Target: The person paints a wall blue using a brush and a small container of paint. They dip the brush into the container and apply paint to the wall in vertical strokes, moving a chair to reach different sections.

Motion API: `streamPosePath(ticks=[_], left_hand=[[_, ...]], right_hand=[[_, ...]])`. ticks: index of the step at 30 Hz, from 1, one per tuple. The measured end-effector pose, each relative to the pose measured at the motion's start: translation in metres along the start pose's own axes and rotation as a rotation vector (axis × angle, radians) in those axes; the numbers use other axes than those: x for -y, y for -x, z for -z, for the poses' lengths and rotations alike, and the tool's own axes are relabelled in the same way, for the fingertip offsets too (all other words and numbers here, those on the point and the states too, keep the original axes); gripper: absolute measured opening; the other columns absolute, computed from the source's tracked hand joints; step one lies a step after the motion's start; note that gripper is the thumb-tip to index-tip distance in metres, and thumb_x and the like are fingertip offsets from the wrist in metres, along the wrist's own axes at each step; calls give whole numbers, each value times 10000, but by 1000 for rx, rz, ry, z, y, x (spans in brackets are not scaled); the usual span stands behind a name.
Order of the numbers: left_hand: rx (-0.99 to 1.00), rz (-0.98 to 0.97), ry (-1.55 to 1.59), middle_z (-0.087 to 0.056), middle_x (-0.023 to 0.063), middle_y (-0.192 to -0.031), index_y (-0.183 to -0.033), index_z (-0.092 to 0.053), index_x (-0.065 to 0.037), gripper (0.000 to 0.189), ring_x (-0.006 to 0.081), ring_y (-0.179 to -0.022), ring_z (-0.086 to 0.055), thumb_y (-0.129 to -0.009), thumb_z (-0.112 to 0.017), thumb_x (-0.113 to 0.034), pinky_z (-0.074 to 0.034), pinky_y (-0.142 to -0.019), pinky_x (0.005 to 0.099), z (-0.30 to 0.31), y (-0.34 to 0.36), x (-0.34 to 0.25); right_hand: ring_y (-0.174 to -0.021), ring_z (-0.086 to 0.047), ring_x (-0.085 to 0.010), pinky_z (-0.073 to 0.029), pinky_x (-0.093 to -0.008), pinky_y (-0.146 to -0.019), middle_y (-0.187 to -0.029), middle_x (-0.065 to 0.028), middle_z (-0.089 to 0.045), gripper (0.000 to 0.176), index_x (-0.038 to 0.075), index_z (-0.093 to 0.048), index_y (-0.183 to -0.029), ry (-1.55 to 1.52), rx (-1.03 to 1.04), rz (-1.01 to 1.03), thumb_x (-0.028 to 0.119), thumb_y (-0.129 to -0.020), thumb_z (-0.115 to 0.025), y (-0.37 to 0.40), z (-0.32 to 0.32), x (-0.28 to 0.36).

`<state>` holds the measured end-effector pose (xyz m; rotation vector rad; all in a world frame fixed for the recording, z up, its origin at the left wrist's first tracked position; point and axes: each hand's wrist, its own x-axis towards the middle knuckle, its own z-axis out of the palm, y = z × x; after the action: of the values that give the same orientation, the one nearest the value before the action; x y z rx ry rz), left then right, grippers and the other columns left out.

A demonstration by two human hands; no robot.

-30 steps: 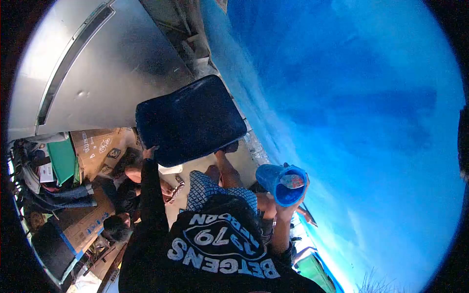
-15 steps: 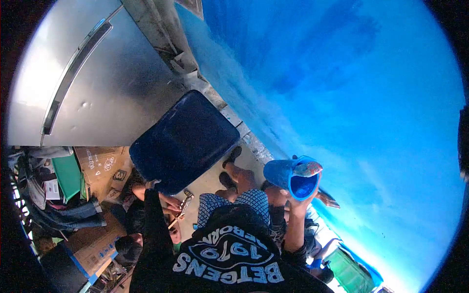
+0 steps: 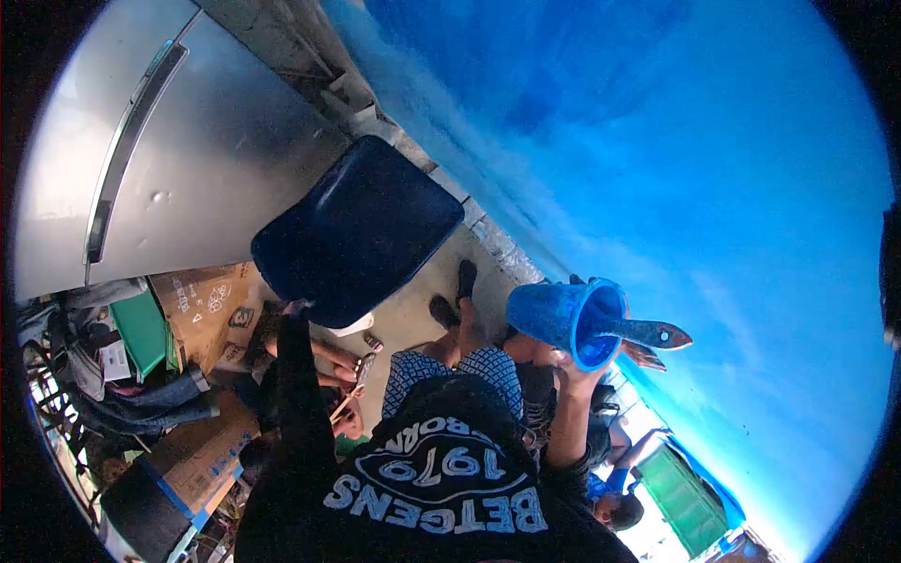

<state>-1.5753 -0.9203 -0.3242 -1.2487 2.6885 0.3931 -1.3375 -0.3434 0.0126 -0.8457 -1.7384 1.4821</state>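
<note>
My right hand (image 3: 579, 377) is wrapped round the underside of a blue, paint-smeared plastic pail (image 3: 544, 315), tilted with its mouth toward the wall. A paintbrush (image 3: 648, 332) leans in it, its worn handle sticking out over the rim; a second piece, perhaps another handle, shows just below. Across from it, my left hand (image 3: 298, 308) grips the near edge of a dark blue, rounded panel (image 3: 361, 230) that looks like a chair seat. Most of that hand is dark, and the panel's underside is hidden.
A blue-painted wall (image 3: 713, 178) fills the right side. At upper left stands a metallic door (image 3: 225, 150) with a long handle. Cardboard boxes (image 3: 202, 460) and clutter lie at left. People sit or crouch nearby, one holding a stick (image 3: 347, 403). A green bin (image 3: 683, 497) stands lower right.
The pail has turned so its mouth faces further right, and the brush handle now points out over the rim. The dark blue panel has shifted slightly upward, still held by my left hand.
</note>
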Motion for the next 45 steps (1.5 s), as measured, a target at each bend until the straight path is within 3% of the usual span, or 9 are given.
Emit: streamPosePath(ticks=[15,20,23,25,27,29,37,42,45], left_hand=[[-8,220,-5,-690,238,-1030,-1207,-580,58,884,383,-987,-675,-709,-744,-652,-534,-864,451,-6,-32,71],[-79,469,-10,-691,245,-1021,-1203,-582,57,875,391,-978,-678,-715,-740,-652,-536,-860,453,-29,-34,54],[-442,123,-304,-698,270,-991,-1150,-594,29,902,428,-914,-688,-702,-707,-745,-545,-835,474,-19,6,37],[-261,-3,-234,-698,265,-988,-1129,-601,24,952,420,-912,-693,-660,-700,-798,-548,-836,479,23,9,42],[-73,-131,-170,-699,261,-984,-1108,-608,20,1003,412,-909,-699,-617,-694,-850,-551,-836,483,23,4,33],[-177,16,-253,-695,274,-1058,-1159,-612,46,1114,402,-967,-694,-555,-695,-887,-548,-864,475,20,-2,58],[-95,119,-347,-680,286,-1099,-1204,-596,75,1136,433,-1043,-664,-581,-697,-870,-537,-919,493,37,-23,116],[-47,199,-395,-660,276,-1182,-1233,-591,52,1104,431,-1081,-648,-592,-725,-837,-514,-951,503,22,-68,149],[-246,-347,-156,-660,243,-1209,-1296,-561,-2,1093,425,-1099,-643,-611,-706,-841,-504,-954,510,30,-80,169]], right_hand=[[-1273,-506,-323,-419,-489,-1088,-1431,-165,-427,1268,35,-276,-1474,166,113,255,406,-503,-1002,5,21,6],[-1298,-504,-350,-391,-533,-1118,-1400,-158,-476,1285,78,-270,-1481,-197,106,-182,469,-491,-991,10,-3,-6],[-1273,-522,-344,-397,-521,-1116,-1391,-140,-475,1343,88,-257,-1476,-294,73,-307,415,-423,-1024,3,-4,-23],[-1251,-536,-340,-397,-525,-1120,-1363,-137,-505,1109,68,-326,-1447,-223,193,-11,341,-592,-976,-17,-20,-20],[-1239,-548,-335,-409,-541,-1108,-1323,-155,-555,521,36,-479,-1354,-1003,24,-597,121,-902,-724,-22,-18,-39],[-1235,-556,-305,-446,-520,-1083,-1319,-139,-562,396,109,-473,-1341,-376,137,-189,284,-1001,-576,-24,-31,-50],[-1213,-565,-436,-456,-584,-1049,-1366,-224,-533,565,51,-550,-1283,-663,322,-341,520,-968,-553,-66,-79,-38],[-1204,-575,-405,-450,-623,-1043,-1283,-151,-560,550,152,-448,-1397,-645,258,-289,214,-918,-712,-69,-96,-38],[-1218,-569,-396,-441,-640,-1044,-1336,-139,-535,821,154,-405,-1416,-323,255,-102,235,-752,-881,-62,-95,-46]])
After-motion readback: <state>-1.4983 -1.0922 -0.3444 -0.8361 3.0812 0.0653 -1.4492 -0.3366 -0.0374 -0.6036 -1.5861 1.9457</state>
